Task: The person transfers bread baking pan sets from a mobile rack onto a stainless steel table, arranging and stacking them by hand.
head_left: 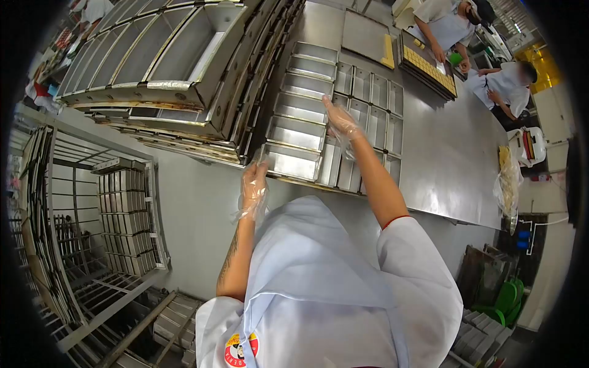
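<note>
A strip of joined metal loaf pans (pixel 299 132) lies in front of me, several shiny compartments in a row. My left hand (pixel 254 189), in a clear plastic glove, is closed on its near left corner. My right hand (pixel 342 120), gloved the same way, grips its right edge about halfway along; some of its fingers are hidden below the rim. Under and beside this strip, more joined loaf pans (pixel 362 116) show on the right, on the metal table (pixel 443 161). The pans in view there hold nothing I can make out.
A tall stack of loaf pan sets (pixel 184 58) stands close on my left. Beyond lie a flat tray (pixel 366 38) and a tray of yellow pieces (pixel 428 64). Two co-workers (pixel 445 27) stand at the far right. A wire rack (pixel 73 202) holds more pans at lower left.
</note>
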Available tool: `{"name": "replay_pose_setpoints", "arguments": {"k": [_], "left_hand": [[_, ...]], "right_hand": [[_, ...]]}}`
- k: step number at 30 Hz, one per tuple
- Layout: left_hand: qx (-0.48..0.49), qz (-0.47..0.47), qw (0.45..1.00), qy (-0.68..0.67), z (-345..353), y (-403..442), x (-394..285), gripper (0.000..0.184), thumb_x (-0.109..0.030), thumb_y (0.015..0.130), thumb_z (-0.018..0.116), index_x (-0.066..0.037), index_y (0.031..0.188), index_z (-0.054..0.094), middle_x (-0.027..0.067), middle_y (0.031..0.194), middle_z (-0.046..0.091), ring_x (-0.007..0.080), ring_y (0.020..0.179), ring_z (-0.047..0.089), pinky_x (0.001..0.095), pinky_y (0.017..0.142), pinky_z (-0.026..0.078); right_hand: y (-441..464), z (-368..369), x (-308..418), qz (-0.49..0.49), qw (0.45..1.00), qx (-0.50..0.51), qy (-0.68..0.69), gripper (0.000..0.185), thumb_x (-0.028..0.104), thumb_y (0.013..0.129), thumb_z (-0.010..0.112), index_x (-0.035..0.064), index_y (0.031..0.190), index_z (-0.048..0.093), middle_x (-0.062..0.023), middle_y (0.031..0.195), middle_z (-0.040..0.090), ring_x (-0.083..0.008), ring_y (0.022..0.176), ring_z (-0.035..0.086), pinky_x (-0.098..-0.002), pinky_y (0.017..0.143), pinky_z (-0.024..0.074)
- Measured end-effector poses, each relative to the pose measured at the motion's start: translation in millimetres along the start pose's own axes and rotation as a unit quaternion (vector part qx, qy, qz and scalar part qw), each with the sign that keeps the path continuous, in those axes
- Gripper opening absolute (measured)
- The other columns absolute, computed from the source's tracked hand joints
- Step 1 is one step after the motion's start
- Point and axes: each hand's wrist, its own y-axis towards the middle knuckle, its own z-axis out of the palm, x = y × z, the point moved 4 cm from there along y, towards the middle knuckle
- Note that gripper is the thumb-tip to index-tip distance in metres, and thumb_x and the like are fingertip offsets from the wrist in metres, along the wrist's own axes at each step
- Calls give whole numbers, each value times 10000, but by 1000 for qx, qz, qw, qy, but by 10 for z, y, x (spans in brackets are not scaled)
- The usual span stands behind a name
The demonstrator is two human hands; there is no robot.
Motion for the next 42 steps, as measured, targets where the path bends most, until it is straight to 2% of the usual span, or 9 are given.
{"name": "replay_pose_setpoints", "arguments": {"k": [5, 9, 11, 15, 17, 21, 27, 35, 42], "left_hand": [[-21, 29, 999, 24, 58, -16, 92, 284, -253, 899, 543, 8, 796, 584, 46, 622, 506, 155, 555, 435, 379, 517, 373], [67, 34, 979, 187, 75, 266, 604, 566, -495, 936, 505, 6, 1186, 584, 257, 1085, 616, 376, 1024, 602, 438, 887, 473], [109, 16, 992, 70, -13, 74, 150, 830, -641, 923, 463, -15, 1461, 378, 271, 1499, 348, 396, 1415, 302, 409, 1163, 244], [131, 44, 990, 0, -422, -191, -133, 828, -634, 926, 480, 8, 1444, 396, 247, 1456, 429, 367, 1372, 389, 412, 1137, 302], [157, -33, 987, -16, -743, -267, 102, 787, -618, 933, 486, -7, 1427, 433, 222, 1434, 467, 360, 1349, 423, 406, 1122, 330], [153, -29, 987, -42, -1489, -378, 581, 755, -610, 926, 521, -30, 1407, 476, 183, 1383, 523, 304, 1248, 541, 403, 1005, 469], [28, -58, 997, -33, -3113, -475, 1155, 658, -509, 919, 611, -9, 1341, 545, 173, 1380, 534, 285, 1293, 491, 364, 1092, 374], [-193, -232, 949, -97, -5152, -759, 1770, 570, -405, 912, 654, 19, 1287, 584, 153, 1254, 632, 232, 1182, 578, 344, 1004, 450], [-163, -251, 952, 61, -5995, 69, 2762, 553, -416, 899, 608, 16, 1245, 605, 216, 1197, 650, 303, 1141, 617, 362, 993, 461]], "right_hand": [[97, -62, -178, -71, 993, -33, -90, 932, 761, 892, 313, -73, 669, 665, -261, 695, 640, -412, 787, 644, -476, 853, 455], [-76, -167, -51, -53, 991, -67, -102, 956, 766, 857, 383, -97, 1203, 606, -329, 1210, 593, -426, 1220, 534, -453, 1031, 390], [-453, -271, 124, -85, 988, -129, -33, 742, 621, 887, 532, -47, 1203, 600, -241, 1173, 641, -381, 1154, 576, -424, 996, 415], [-1090, -388, 267, -165, 968, -110, 151, 469, 459, 902, 633, 14, 1047, 654, -70, 733, 616, -143, 608, 570, -288, 561, 461], [-1832, -253, 873, -208, 944, 52, 251, 425, 420, 888, 669, 11, 1002, 668, -25, 660, 592, -77, 513, 519, -224, 465, 390], [-2676, 752, 1695, -201, 882, 275, 327, 357, 294, 904, 677, -2, 1103, 685, -79, 815, 677, -151, 703, 625, -302, 655, 507], [-2464, 3074, 2593, -210, 799, 492, 274, 686, 398, 913, 662, 12, 1429, 427, -145, 1254, 605, -241, 1133, 585, -385, 947, 488], [-2153, 4766, 3464, -133, 829, 509, 187, 618, 412, 942, 611, 16, 1394, 464, -160, 1246, 602, -246, 1094, 611, -379, 918, 510], [-1350, 6184, 3657, -30, 827, 521, 210, 520, 313, 954, 628, 9, 1357, 506, -141, 1200, 626, -191, 1041, 611, -335, 876, 507]]}}
